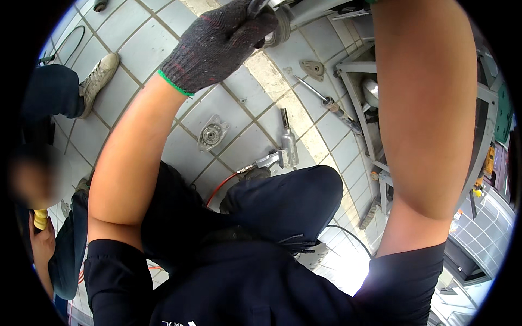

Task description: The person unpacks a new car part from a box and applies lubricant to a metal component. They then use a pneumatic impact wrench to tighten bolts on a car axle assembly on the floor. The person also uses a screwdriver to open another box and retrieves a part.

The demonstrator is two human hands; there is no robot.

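My left hand, in a dark knitted glove with a green cuff edge, is raised at the top of the picture. Its fingers are wrapped on a grey metal part with a round ribbed end, cut off by the upper edge. My right forearm runs up the right side and out of the picture, so that hand is not visible. Below the left hand, a round bearing mount on a flat plate lies on the tiles. An air impact wrench with a long socket lies near my knee, joined to a red hose.
A shock absorber and another mounting plate lie by a grey metal frame at right. At left, another person's shoe is on the tiles, and a hand holds something yellow. A black cable curves beside my leg.
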